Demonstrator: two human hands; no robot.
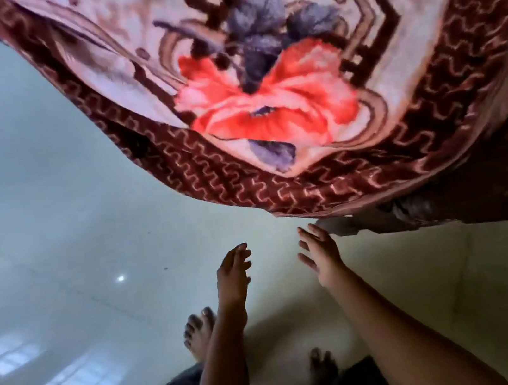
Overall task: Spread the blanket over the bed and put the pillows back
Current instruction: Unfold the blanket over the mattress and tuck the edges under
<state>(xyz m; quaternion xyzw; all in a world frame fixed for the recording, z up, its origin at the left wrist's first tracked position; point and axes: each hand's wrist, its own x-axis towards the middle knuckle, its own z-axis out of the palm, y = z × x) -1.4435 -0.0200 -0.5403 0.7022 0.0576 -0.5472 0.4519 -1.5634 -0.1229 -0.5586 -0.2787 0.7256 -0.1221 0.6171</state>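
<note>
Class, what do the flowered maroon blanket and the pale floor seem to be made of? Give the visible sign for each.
The maroon-bordered blanket with a red flower looks like thick plush fleece, probably synthetic: the printed pattern has a fuzzy pile. The pale floor looks like polished ceramic or stone tile: faint joint lines, and it mirrors window light.

The blanket [263,91] lies over the bed [467,205] in the upper right, and its near edge hangs past the bed's corner above the floor [46,192]. Just below that edge the left hand [233,272] and right hand [320,255] reach side by side — near each other, apart. Under the arms both feet stand on the floor — the left foot [198,334] ahead of the right foot [322,368].
</note>
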